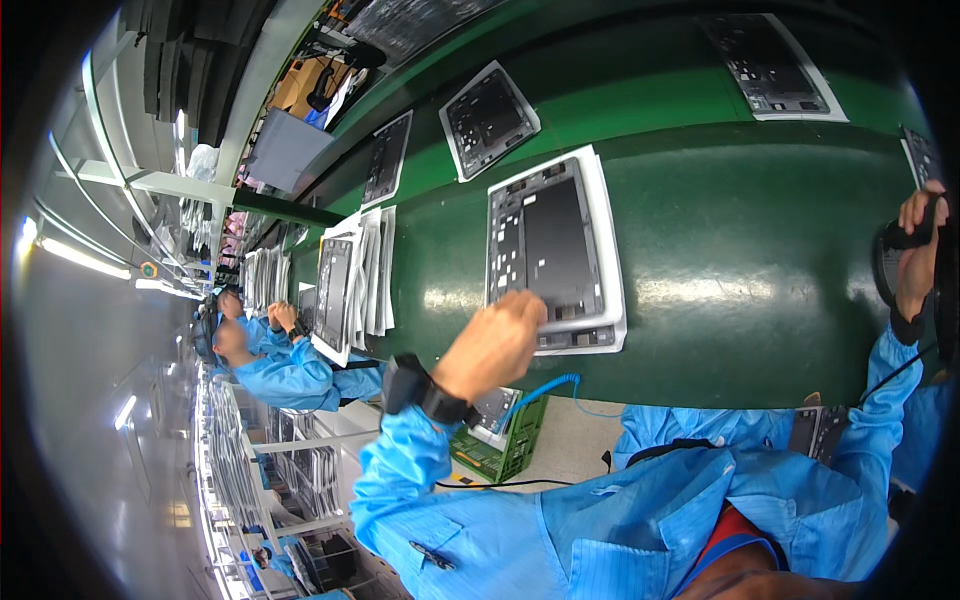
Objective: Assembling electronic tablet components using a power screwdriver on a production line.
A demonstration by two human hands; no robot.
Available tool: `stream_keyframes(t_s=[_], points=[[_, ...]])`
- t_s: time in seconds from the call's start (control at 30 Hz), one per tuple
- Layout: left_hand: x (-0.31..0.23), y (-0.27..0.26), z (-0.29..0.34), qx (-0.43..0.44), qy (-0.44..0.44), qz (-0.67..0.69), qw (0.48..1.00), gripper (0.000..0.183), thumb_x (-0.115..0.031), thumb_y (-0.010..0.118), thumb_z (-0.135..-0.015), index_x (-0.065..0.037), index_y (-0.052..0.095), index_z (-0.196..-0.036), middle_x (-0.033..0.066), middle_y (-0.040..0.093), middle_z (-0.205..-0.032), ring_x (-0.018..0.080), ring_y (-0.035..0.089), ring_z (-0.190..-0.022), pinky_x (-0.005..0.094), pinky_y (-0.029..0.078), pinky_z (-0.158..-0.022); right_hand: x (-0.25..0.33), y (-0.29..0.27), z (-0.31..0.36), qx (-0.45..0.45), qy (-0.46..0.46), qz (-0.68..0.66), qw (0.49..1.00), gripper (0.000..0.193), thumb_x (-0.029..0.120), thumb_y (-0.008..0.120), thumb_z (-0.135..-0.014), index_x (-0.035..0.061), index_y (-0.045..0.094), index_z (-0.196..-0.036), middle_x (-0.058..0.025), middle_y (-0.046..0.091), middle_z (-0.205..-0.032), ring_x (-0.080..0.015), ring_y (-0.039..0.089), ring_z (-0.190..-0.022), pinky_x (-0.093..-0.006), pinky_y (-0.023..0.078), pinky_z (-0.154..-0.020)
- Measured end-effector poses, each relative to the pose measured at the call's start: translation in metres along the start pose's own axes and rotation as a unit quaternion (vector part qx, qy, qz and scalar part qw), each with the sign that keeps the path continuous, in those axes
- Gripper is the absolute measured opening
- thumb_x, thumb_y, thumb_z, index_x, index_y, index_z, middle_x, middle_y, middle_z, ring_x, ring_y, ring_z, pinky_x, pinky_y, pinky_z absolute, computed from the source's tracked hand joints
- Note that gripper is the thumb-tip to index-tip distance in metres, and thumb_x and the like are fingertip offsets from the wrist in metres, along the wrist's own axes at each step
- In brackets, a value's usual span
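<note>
Two flat dark tablet housings with small white patches lie stacked at mid-bench, white sheets beneath them; the upper tablet housing [560, 240] leaves only the near edge of the lower tablet housing [590, 339] showing. My left hand [492, 345] is over the near left corner of the upper one, fingers curled together and slightly blurred. What they pinch, if anything, is hidden. At the far right rim, my right hand [918, 225] has its fingers wrapped round a black rounded object [888, 262], whose kind I cannot make out. Both wrists wear black bands.
The green bench [700, 240] runs across, with more housings [490, 118] on a green strip behind. Left of me stands a stack of housings and white sheets [372, 275]. Below the bench edge sits a green crate [520, 440] near a coiled blue cord [540, 388]. Co-workers [285, 370] are at left.
</note>
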State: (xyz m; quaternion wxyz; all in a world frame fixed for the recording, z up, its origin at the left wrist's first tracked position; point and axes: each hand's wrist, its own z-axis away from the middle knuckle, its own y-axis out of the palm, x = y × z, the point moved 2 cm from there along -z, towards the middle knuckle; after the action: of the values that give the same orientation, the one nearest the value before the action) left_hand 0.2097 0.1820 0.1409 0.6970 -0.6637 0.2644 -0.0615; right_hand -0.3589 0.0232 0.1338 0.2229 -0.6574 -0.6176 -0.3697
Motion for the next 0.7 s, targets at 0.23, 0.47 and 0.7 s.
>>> stream_keyframes(t_s=[0.23,0.47,0.7], points=[[-0.014,0.02,0.001,0.07,0.016,-0.042,0.997,0.024,-0.011,0.073,-0.083,-0.001,0.064,-0.103,0.0174,0.063,-0.093,0.0372,0.064,-0.09,0.0455,0.054,-0.076,0.024,-0.008,0.006,-0.035,0.022,-0.063,0.997,0.029,0.022,0.049,-0.109,-0.0028,0.058,-0.121,-0.002,0.046,-0.08,-0.011,0.043,-0.067,-0.0263,0.037,-0.066],[-0.091,-0.007,-0.256,-0.13,0.217,0.063,0.965,0.024,-0.014,0.077,-0.083,0.003,0.072,-0.099,0.0202,0.072,-0.098,0.0387,0.07,-0.089,0.0444,0.056,-0.079,0.032,0.04,0.011,-0.062,-0.031,-0.042,0.997,0.025,0.023,0.053,-0.108,0.0004,0.058,-0.116,-0.0006,0.05,-0.074,-0.0088,0.045,-0.062,-0.0251,0.038,-0.058],[-0.109,0.067,-0.465,-0.075,0.126,0.051,0.988,0.026,-0.014,0.074,-0.072,0.0,0.075,-0.094,0.0219,0.074,-0.092,0.0378,0.073,-0.088,0.0437,0.058,-0.082,0.046,0.017,0.002,-0.108,-0.062,0.028,0.992,0.028,0.026,0.057,-0.106,-0.0009,0.059,-0.111,-0.0005,0.051,-0.07,-0.008,0.048,-0.059,-0.024,0.04,-0.055]])
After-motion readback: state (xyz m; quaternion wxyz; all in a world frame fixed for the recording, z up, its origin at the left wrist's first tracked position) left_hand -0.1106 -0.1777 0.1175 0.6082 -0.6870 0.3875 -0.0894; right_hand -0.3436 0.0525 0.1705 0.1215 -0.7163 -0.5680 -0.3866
